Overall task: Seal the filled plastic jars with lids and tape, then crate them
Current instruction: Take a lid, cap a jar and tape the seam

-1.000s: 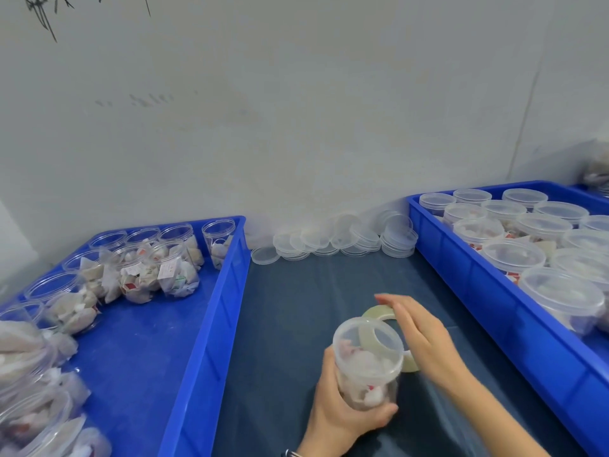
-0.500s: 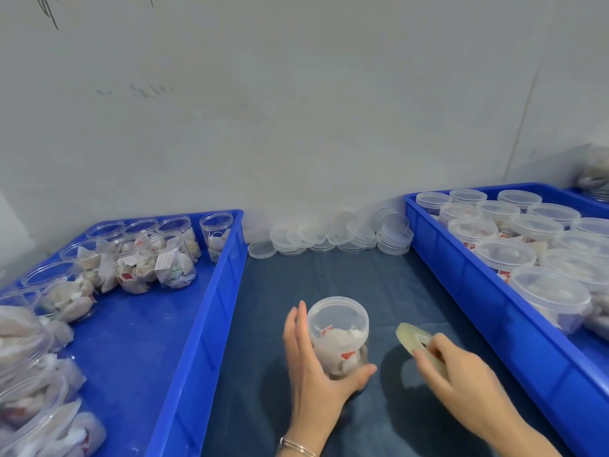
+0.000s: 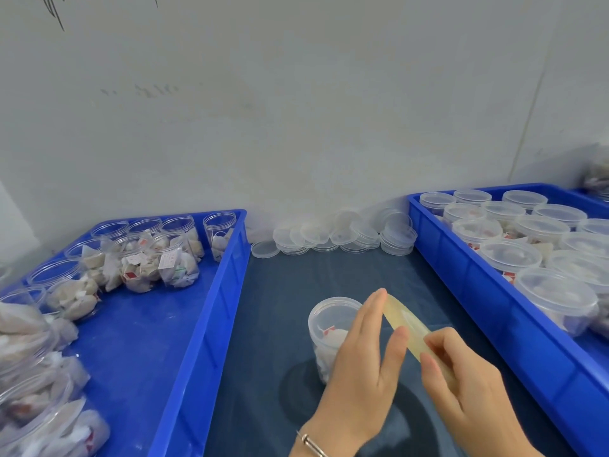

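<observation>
Fingers [image 3: 390, 328] of the left hand [image 3: 359, 374] are straight, their tips touching the tape roll [image 3: 407, 324]; fingers of the right hand [image 3: 461, 387] curl round that roll's near end and pinch it. Around them, from biggest down: the pale wall [image 3: 296, 110] behind; the dark blue counter [image 3: 313, 275]; a blue crate [image 3: 204, 324] on the left with open filled jars [image 3: 148, 262]; a second blue crate [image 3: 478, 291] on the right holding lidded jars [image 3: 553, 291]; loose clear lids [image 3: 342, 235] heaped along the wall between the crates. A lidded jar [image 3: 329, 328] stands upright on the counter between the crates, its right side hidden by the left hand. A thin bracelet [image 3: 311, 443] circles the left wrist.
</observation>
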